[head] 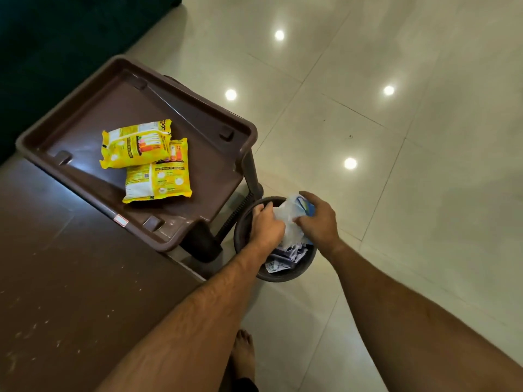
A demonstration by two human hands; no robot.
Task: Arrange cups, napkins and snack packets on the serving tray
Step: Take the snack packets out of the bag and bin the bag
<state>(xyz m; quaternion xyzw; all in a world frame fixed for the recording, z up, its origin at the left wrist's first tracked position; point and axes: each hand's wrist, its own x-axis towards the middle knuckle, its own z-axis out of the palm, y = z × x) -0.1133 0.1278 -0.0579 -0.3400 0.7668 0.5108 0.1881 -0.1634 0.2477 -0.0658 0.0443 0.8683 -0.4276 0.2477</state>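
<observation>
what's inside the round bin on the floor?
Crumpled white paper scraps lie in the bin. Above it, the left hand and right hand grip a crinkled clear plastic wrapper. Hands and wrapper cover the rest; the bottom is not visible.

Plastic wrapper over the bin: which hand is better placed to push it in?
Left, probably. The left hand is already inside the bin rim; the right hand grips the plastic wrapper higher up.

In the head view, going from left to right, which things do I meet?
Brown table → tray with yellow packets → left hand → plastic wrapper → right hand
</observation>
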